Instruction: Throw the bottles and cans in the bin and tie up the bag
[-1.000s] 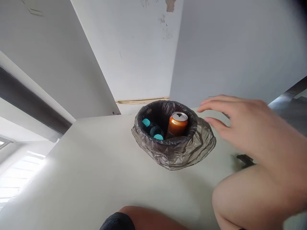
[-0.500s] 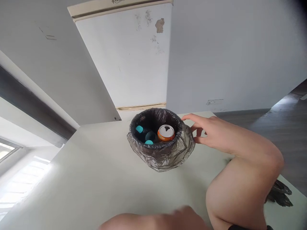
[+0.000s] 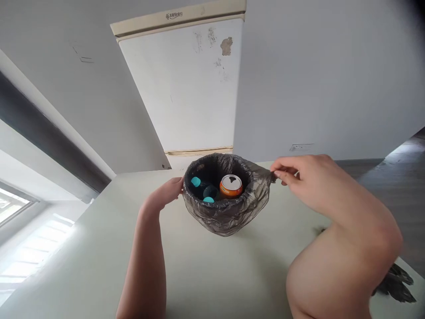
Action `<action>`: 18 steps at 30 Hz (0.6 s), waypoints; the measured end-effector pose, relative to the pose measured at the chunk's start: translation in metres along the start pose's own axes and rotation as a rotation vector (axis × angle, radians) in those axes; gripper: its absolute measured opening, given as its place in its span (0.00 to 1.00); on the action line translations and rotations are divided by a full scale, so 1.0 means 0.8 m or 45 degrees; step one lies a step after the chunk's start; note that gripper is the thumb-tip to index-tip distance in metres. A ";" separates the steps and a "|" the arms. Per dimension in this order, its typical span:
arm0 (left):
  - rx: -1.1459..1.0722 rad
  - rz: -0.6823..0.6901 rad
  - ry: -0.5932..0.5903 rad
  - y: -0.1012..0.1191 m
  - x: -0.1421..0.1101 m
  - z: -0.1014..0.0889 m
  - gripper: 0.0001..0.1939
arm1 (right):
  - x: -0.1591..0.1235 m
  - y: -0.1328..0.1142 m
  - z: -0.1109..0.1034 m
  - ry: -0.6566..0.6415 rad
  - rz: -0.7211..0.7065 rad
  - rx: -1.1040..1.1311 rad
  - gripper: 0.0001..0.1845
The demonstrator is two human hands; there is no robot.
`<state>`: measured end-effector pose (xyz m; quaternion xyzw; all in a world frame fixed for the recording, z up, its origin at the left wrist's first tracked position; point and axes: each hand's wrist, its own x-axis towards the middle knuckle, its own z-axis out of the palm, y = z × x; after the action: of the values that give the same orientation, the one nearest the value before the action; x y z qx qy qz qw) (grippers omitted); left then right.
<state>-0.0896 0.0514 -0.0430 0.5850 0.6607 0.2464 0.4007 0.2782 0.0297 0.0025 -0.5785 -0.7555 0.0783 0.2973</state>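
Diffuse daylight enters from the window (image 3: 13, 204), far left of the left hand (image 3: 168, 190), and a striped patch of glare below it clips to white. A soft shadow lies on the table (image 3: 206, 274) on the near side of the right hand (image 3: 294, 173), while the plastic bag (image 3: 229, 220) between both grips shows small highlights around a dim interior. Wide-angle distortion stretches the outer areas, and the corner up and right of the right-hand grip darkens.

Bag-lined bin (image 3: 230, 204) open from above. Inside, orange can (image 3: 231, 188) and blue-green caps (image 3: 195, 182) in way. Left hand (image 3: 170, 190) blocks left side; right hand (image 3: 300, 172), pinching bag (image 3: 260, 188), blocks right. Room over near table (image 3: 206, 270).
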 end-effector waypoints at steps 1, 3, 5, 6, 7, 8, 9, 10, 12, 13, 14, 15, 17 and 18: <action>-0.004 0.016 -0.060 -0.003 0.003 0.002 0.15 | 0.000 -0.003 -0.002 0.012 0.022 -0.021 0.10; -0.059 0.075 -0.048 -0.003 0.001 0.001 0.13 | -0.001 -0.011 -0.007 0.025 0.056 -0.040 0.10; -0.166 0.159 0.084 0.003 -0.008 -0.004 0.13 | -0.002 -0.019 -0.011 0.054 0.065 -0.024 0.09; -0.245 0.199 0.173 0.007 -0.014 -0.007 0.14 | -0.004 -0.023 -0.012 0.075 0.069 -0.024 0.09; -0.342 0.237 0.272 0.011 -0.021 -0.009 0.15 | -0.006 -0.026 -0.013 0.103 0.076 -0.029 0.09; -0.451 0.270 0.366 0.016 -0.028 -0.012 0.15 | -0.008 -0.030 -0.014 0.135 0.082 -0.033 0.08; -0.563 0.299 0.443 0.021 -0.034 -0.015 0.15 | -0.010 -0.033 -0.014 0.167 0.088 -0.033 0.08; -0.671 0.322 0.500 0.025 -0.039 -0.017 0.14 | -0.011 -0.035 -0.015 0.195 0.099 -0.027 0.08; -0.843 0.347 0.570 0.031 -0.046 -0.022 0.12 | -0.012 -0.036 -0.015 0.219 0.153 -0.018 0.09; -0.903 0.349 0.589 0.032 -0.048 -0.025 0.11 | -0.012 -0.034 -0.015 0.218 0.199 -0.027 0.09; -0.951 0.354 0.610 0.031 -0.048 -0.028 0.10 | -0.011 -0.032 -0.016 0.215 0.257 -0.057 0.10; -0.985 0.362 0.637 0.029 -0.048 -0.032 0.09 | -0.010 -0.029 -0.016 0.209 0.311 -0.104 0.10; -1.019 0.403 0.708 0.020 -0.044 -0.040 0.09 | -0.008 -0.022 -0.017 0.202 0.383 -0.209 0.10; -1.023 0.434 0.754 0.015 -0.042 -0.044 0.10 | -0.007 -0.019 -0.018 0.201 0.402 -0.252 0.10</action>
<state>-0.1120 0.0264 -0.0059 0.3897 0.4947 0.6966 0.3436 0.2745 0.0167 0.0193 -0.7206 -0.6336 0.0036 0.2814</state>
